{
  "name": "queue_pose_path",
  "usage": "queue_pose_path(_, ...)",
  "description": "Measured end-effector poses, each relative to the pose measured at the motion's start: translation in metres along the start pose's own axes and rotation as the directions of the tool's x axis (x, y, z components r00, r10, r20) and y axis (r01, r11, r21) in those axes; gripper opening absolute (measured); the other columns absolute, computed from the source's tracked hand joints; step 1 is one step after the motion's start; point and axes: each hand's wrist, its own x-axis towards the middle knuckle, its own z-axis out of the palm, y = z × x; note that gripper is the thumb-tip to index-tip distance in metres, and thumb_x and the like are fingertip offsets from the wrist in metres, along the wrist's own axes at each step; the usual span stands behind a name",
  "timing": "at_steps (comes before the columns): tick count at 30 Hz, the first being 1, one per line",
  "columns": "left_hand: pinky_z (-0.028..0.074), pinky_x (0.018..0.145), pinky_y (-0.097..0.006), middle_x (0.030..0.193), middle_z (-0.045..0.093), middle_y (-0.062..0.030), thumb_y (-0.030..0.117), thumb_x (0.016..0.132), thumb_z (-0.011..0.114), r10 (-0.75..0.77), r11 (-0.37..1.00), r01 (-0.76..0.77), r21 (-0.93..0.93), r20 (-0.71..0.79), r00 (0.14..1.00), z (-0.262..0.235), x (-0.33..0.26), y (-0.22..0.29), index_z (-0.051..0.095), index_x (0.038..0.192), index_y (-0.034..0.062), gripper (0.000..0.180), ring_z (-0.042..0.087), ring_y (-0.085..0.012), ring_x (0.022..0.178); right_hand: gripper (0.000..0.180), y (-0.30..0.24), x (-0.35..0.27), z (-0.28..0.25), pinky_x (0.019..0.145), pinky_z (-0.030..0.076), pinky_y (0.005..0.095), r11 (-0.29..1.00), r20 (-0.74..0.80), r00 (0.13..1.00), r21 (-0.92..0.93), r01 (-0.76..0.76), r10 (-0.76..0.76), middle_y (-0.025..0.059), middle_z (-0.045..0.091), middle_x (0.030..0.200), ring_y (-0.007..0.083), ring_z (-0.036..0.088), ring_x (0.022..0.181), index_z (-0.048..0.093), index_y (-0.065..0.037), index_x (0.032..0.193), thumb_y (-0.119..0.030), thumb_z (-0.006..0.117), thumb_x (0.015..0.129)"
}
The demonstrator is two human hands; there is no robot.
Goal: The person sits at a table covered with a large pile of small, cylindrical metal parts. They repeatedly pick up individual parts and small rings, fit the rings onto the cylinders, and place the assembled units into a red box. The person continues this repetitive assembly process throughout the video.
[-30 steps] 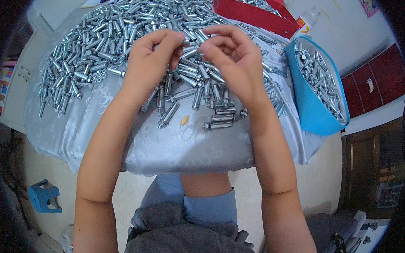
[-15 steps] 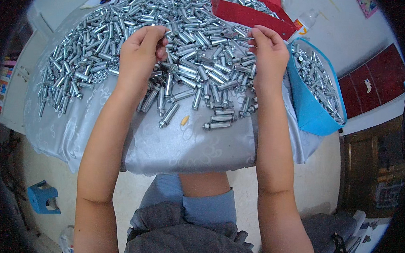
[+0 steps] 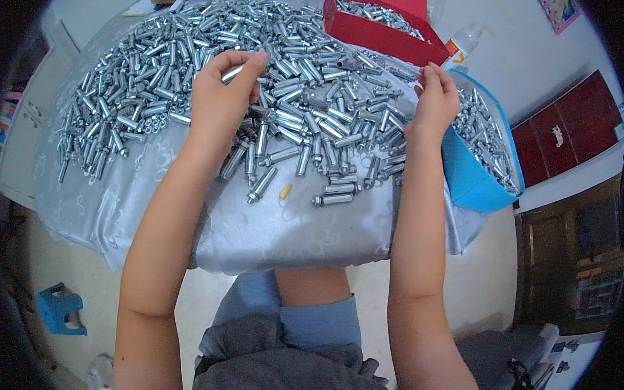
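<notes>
A big heap of shiny metal sleeve anchor bolts (image 3: 287,115) covers much of the table. Over its middle is my left hand (image 3: 223,95), thumb and fingers closed together; a metal sleeve shows in the gap behind the thumb, but whether it is held I cannot make out. My right hand (image 3: 435,106) hovers at the heap's right side, beside the blue fabric bin (image 3: 474,170). Its fingertips are pinched, and anything between them is too small or hidden to name. More bolts fill that bin. Several single bolts lie on the near side, next to a small yellow piece (image 3: 284,192).
A silvery patterned tablecloth (image 3: 255,238) drapes over the near edge. At the back right stand a red box (image 3: 379,36) holding bolts and a clear bottle (image 3: 463,43). A blue stool (image 3: 60,308) is on the floor at left.
My right hand has moved right and slightly nearer, away from the heap's middle toward the blue bin. My left hand has shifted only a little, its thumb now reaching further right.
</notes>
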Motion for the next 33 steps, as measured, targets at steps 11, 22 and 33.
queue_pose_path(11, 0.040, 0.051, -0.020, 0.078, 0.058, -0.0060, 0.006, 0.077, 0.053, 0.048, 0.982, -0.030, -0.185, 0.091, 0.995, 0.003, 0.005, -0.013, 0.053, 0.086, 0.0003, 0.011, 0.049, -0.0076, 0.056, 0.015, 0.030, -0.005, 0.001, 0.065, 0.043, 0.0220, 0.972, 0.051, 0.990, -0.187, 0.140, -0.132, 0.0068, 0.058, 0.081, 0.0116, 0.053, 0.072, 0.057, 0.002, 0.089, -0.004, 0.057, 0.076)
queue_pose_path(22, 0.040, 0.056, -0.020, 0.077, 0.055, -0.0034, 0.005, 0.078, 0.052, 0.278, 0.960, -0.275, -0.046, 0.122, 0.953, 0.016, -0.003, -0.013, 0.052, 0.085, 0.0019, 0.008, 0.049, -0.0061, 0.066, 0.034, 0.070, 0.067, 0.007, 0.083, 0.042, 0.0378, 0.482, 0.520, 0.851, -0.766, 0.425, 0.077, 0.0212, 0.057, 0.100, 0.0330, 0.055, 0.095, 0.058, -0.005, 0.105, -0.004, 0.051, 0.072)
queue_pose_path(33, 0.040, 0.054, -0.021, 0.078, 0.055, -0.0048, 0.005, 0.079, 0.052, 0.229, 0.973, -0.228, -0.028, 0.136, 0.964, 0.014, -0.006, -0.007, 0.051, 0.087, 0.0006, 0.009, 0.048, -0.0064, 0.062, 0.028, 0.102, 0.105, 0.022, 0.083, 0.042, 0.0381, 0.307, 0.655, 0.692, -0.755, 0.579, 0.305, 0.0195, 0.059, 0.095, 0.0324, 0.057, 0.091, 0.061, -0.010, 0.101, -0.020, 0.058, 0.076)
